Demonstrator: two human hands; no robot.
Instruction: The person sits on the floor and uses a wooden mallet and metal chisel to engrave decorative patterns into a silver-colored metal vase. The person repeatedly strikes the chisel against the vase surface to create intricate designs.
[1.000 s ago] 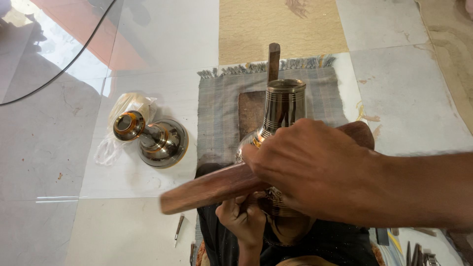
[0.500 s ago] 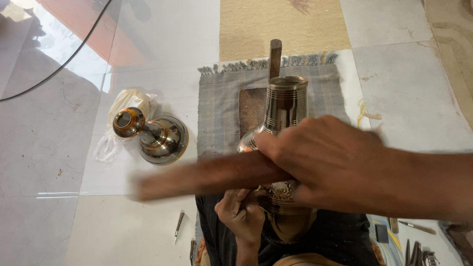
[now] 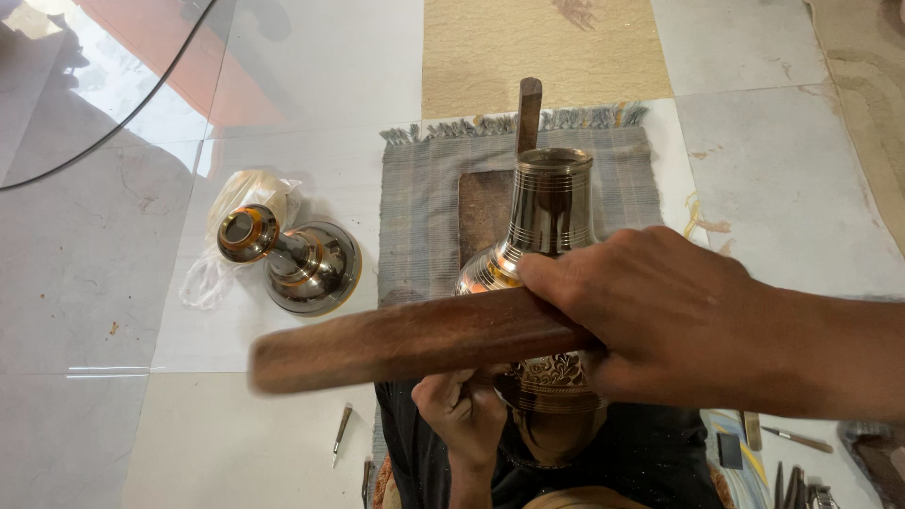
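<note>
Wooden mallet (image 3: 415,337) gripped in right hand (image 3: 660,320) fingers; left hand (image 3: 462,410) (fingers curled) steadies brass vase (image 3: 547,283)

Tiled floor (image 3: 792,179) bears a fringed grey mat (image 3: 424,198) and brass stand (image 3: 306,264).

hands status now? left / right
Left hand: closed below the engraved metal vase; its hold is hidden.
Right hand: closed on the wooden stick.

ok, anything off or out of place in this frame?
Nothing damaged or spilled. Right hand grips a wooden stick, motion-blurred at its free end, across the brass vase. Left hand is at the vase's body. A second brass piece lies tipped on the floor beside a plastic bag.
</note>
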